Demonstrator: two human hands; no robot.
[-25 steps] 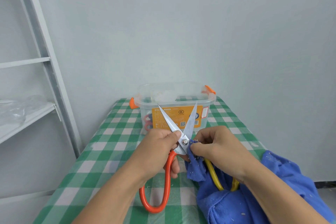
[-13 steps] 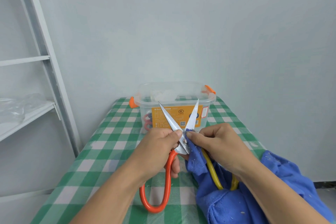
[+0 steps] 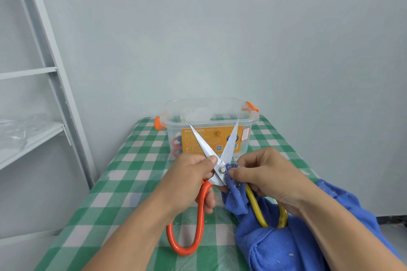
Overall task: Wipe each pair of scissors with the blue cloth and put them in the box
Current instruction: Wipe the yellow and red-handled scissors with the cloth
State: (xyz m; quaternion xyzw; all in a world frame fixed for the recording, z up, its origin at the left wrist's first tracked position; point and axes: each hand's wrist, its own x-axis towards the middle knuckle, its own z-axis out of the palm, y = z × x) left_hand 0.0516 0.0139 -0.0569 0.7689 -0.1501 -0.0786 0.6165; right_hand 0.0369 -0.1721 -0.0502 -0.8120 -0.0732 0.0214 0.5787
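Note:
A pair of scissors (image 3: 229, 145) is held up over the table with its blades spread wide, one handle orange, the other yellow. My left hand (image 3: 187, 180) grips the scissors near the pivot, thumb on the left blade. My right hand (image 3: 266, 180) pinches a fold of the blue cloth (image 3: 275, 242) against the base of the right blade. The rest of the cloth lies bunched at the lower right under my right forearm. Behind stands the clear plastic box (image 3: 251, 125) with orange latches; red-handled scissors (image 3: 176, 145) show through its wall.
The table carries a green and white checked tablecloth (image 3: 132, 182) and is narrow, its left edge near a white metal shelf rack (image 3: 50, 68). A plain wall stands close behind the box. The table's right edge drops off past the cloth.
My right hand with the cloth slid up the right blade, then came back down to its base near the pivot. My left hand kept its hold on the open scissors.

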